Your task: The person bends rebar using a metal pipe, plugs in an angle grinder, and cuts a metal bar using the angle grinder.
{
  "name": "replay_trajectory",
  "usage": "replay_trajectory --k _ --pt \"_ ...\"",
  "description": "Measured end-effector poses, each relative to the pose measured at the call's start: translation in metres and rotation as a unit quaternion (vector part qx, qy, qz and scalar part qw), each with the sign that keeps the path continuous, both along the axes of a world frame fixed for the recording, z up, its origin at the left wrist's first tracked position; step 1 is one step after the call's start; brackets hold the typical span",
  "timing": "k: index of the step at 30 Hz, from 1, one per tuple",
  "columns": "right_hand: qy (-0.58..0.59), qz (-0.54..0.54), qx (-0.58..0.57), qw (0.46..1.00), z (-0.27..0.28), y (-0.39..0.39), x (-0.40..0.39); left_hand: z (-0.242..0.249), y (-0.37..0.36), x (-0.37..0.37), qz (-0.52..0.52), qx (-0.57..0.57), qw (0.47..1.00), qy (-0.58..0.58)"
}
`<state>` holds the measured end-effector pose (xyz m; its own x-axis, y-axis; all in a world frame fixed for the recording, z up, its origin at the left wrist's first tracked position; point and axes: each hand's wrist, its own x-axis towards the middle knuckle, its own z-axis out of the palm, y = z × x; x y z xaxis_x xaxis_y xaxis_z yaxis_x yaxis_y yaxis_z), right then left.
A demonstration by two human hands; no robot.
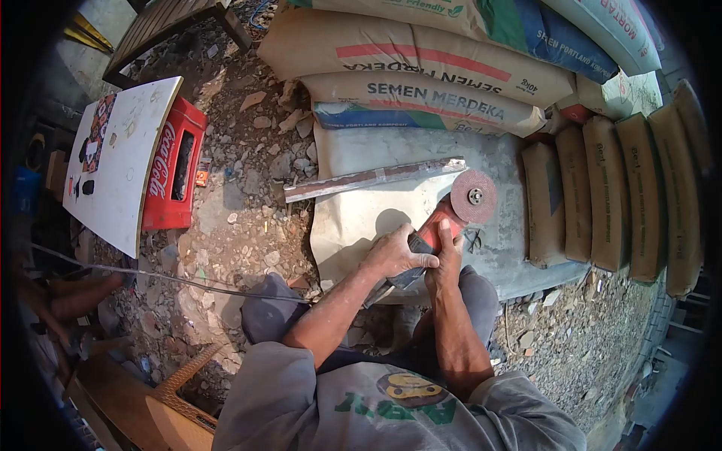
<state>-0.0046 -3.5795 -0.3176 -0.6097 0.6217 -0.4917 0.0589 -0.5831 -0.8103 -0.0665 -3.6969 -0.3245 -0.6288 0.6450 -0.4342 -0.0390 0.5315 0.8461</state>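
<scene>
Both my hands hold a red and black angle grinder (pixel 430 234) above a pale sheet on the ground. My left hand (pixel 395 254) is wrapped round the rear of its body. Nearer the head of the tool, my right hand (pixel 447 255) grips it with the thumb on top. A round reddish disc (pixel 472 197) faces up at the grinder's front. Beyond the tool, a long narrow bar (pixel 376 179) lies across the sheet (pixel 350 225), its left end over the rubble. The disc and the bar appear apart.
Cement sacks (pixel 436 90) are stacked beyond the sheet, and several more (pixel 605 192) stand at the right. On the left are a red crate (pixel 174 165) and a white board (pixel 124 161). A cable (pixel 188 282) crosses the rubble; a brown chair (pixel 177 398) is at lower left.
</scene>
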Motion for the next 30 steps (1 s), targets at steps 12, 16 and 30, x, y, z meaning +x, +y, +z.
replay_trajectory --k 12,16,30 --pt "0.006 0.06 0.091 0.994 0.01 0.008 -0.005 0.0 -0.002 0.028 0.013 0.14 0.984 -0.111" --pt "0.111 0.033 -0.049 0.992 -0.004 0.018 0.01 -0.006 0.002 0.03 0.012 0.217 0.949 -0.228" --pt "0.247 0.091 -0.217 0.94 0.0 0.028 0.017 0.018 0.007 0.015 -0.018 0.302 0.908 -0.289"
